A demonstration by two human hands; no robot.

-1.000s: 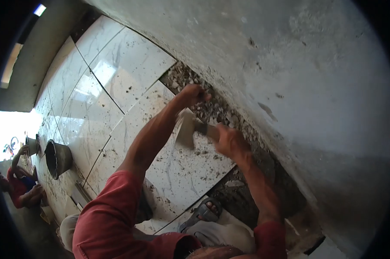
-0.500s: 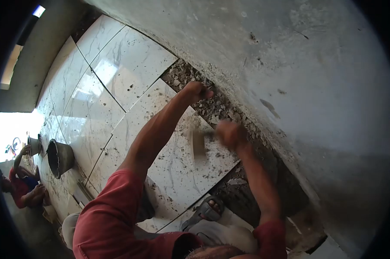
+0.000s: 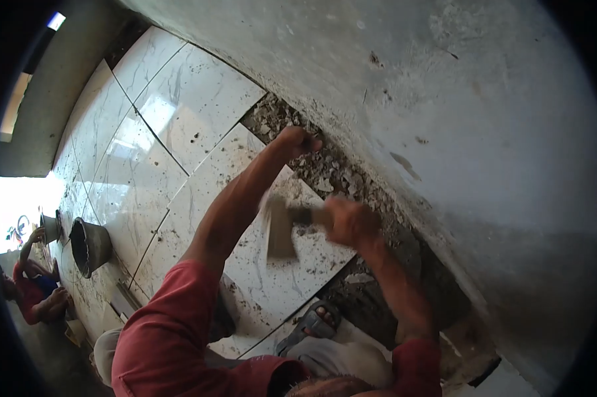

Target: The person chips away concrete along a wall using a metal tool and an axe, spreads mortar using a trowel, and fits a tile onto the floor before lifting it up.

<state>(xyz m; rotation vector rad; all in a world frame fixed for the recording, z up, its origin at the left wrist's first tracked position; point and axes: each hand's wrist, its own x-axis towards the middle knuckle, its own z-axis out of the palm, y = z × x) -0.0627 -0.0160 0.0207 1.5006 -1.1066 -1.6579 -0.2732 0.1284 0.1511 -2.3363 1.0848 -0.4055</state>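
My right hand (image 3: 352,221) is wrapped round the handle of a hatchet (image 3: 282,233), whose broad head is slightly blurred above a white marbled floor tile (image 3: 252,291). Farther forward, my left hand (image 3: 301,141) is closed over a strip of broken mortar rubble (image 3: 335,173) beside the wall. Whatever those fingers hold, if anything, is hidden from this angle. Crumbs of debris lie scattered across the tile below the hatchet.
A rough plastered wall (image 3: 483,152) rises along the right. A black bucket (image 3: 94,246) stands on the tiles at left. Beyond it, another person (image 3: 37,291) crouches with a hand at a second bucket (image 3: 49,227). My sandalled foot (image 3: 319,321) rests near the tile edge.
My right hand has moved slightly down and left, swinging the hatchet leftward so its head shows more fully. My left hand stays closed in nearly the same place.
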